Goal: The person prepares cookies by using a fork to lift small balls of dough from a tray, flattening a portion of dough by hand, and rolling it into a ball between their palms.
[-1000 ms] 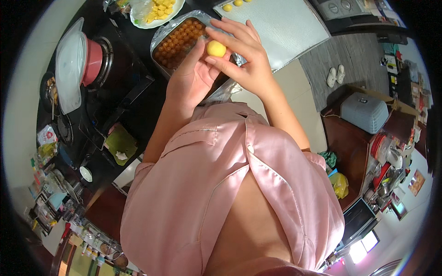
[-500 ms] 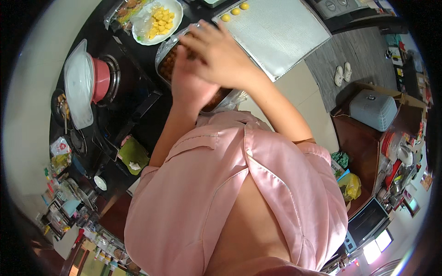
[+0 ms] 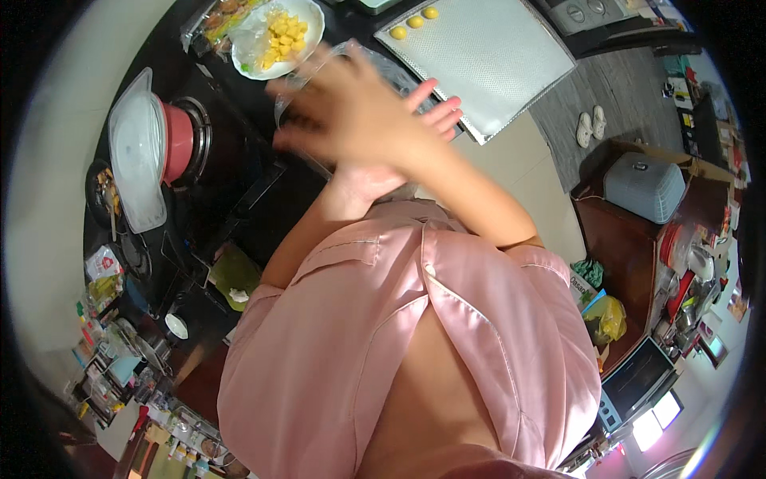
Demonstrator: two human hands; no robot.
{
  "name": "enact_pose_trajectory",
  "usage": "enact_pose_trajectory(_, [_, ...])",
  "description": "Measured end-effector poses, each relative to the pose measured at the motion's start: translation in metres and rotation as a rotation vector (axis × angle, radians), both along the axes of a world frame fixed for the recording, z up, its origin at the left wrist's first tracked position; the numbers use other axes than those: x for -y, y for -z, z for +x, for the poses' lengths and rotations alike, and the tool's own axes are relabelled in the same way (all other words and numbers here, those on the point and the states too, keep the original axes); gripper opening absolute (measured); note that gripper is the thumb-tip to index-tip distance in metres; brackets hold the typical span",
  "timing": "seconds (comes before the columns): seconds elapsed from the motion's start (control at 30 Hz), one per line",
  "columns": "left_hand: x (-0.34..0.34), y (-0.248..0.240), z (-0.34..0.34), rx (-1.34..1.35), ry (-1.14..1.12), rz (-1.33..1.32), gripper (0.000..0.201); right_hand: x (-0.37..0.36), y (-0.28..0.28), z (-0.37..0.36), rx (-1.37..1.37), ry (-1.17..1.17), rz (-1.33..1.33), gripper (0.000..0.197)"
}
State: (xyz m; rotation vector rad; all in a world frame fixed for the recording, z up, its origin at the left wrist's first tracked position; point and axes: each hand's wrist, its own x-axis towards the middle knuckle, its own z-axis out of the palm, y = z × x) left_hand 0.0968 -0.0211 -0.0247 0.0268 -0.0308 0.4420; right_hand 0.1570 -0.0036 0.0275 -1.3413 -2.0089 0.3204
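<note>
My two hands are pressed palm to palm over the black counter. My right hand (image 3: 347, 108) lies on top and is blurred by motion. Beneath it is my left hand (image 3: 431, 116), with its fingers sticking out toward the right. The yellow ball seen earlier is hidden between the palms. A clear container (image 3: 289, 89) is mostly covered by my hands. Behind them a grey baking mat (image 3: 487, 64) carries three yellow balls (image 3: 415, 21) at its far corner. A white plate of yellow cubes (image 3: 279, 36) stands at the back left.
A red pot (image 3: 182, 144) sits on the black stove with a clear plastic lid (image 3: 136, 160) leaning beside it. A green cloth (image 3: 235, 275) lies at the counter's near edge. To the right are a grey box (image 3: 645, 188) on a wooden cabinet and slippers (image 3: 590, 128) on the floor.
One second ago my fingers held the yellow ball in plain sight. My hands have since closed flat over it, and the right hand slides across the left.
</note>
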Motion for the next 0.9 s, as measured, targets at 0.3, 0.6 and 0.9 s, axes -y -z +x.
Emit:
enact_pose_trajectory(0.3, [0.001, -0.006, -0.005, -0.025, 0.013, -0.073, 0.078, 0.001, 0.001, -0.005, 0.086, -0.082, -0.039, 0.070])
enact_pose_trajectory(0.6, [-0.003, -0.020, -0.010, -0.026, -0.005, 0.007, 0.068, -0.015, 0.014, -0.004, 0.104, 0.207, 0.024, 0.071])
enact_pose_trajectory(0.9, [-0.007, -0.028, -0.014, -0.189, -0.154, -0.052, 0.083, -0.011, 0.006, 0.002, 0.158, 0.243, 0.005, 0.064])
